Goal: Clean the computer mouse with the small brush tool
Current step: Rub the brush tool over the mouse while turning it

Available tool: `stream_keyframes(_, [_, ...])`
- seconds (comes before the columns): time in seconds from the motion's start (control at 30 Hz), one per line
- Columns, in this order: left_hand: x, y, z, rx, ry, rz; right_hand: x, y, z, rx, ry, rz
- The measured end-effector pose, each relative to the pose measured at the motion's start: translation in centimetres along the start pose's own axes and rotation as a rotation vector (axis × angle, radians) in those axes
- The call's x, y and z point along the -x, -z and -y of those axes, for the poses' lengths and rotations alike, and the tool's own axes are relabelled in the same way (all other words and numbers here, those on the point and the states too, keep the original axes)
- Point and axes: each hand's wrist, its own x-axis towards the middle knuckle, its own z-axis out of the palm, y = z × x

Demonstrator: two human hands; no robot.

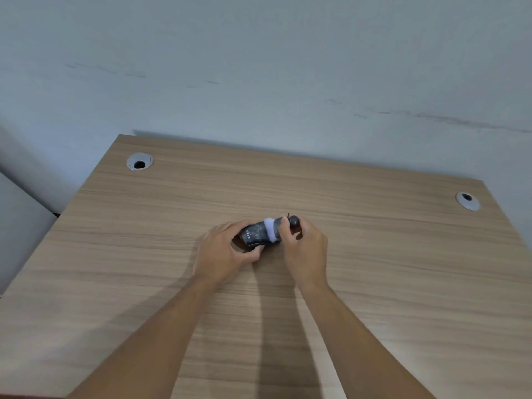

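Note:
A black computer mouse (256, 234) with white lettering lies on the wooden desk (374, 283), near its middle. My left hand (223, 251) grips the mouse from the left, thumb below it and fingers over its far side. My right hand (305, 249) holds a small brush tool (273, 230) with a dark rounded handle end. Its pale, whitish bristles rest across the right part of the mouse's top. The far end of the mouse is hidden behind the brush and my right fingers.
Two round grey cable grommets sit in the desk, one at the back left (140, 161) and one at the back right (467, 201). A pale wall (259, 67) rises right behind the desk's far edge. The desk's left edge drops off beside a grey surface (20, 226).

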Motion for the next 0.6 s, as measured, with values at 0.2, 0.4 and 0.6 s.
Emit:
stream_keyframes(0.2, [0.1,0.1,-0.1,0.006,0.018,0.006,-1.1,1.9,-1.6,0.085,-0.105,-0.013])
stream_keyframes(0.4, [0.1,0.2,-0.1,0.009,0.009,0.011,0.0,1.0,1.7,-0.021,-0.009,0.047])
stream_keyframes(0.6, [0.2,0.2,-0.1,0.046,0.01,0.019,0.8,0.0,1.1,-0.016,0.006,0.092])
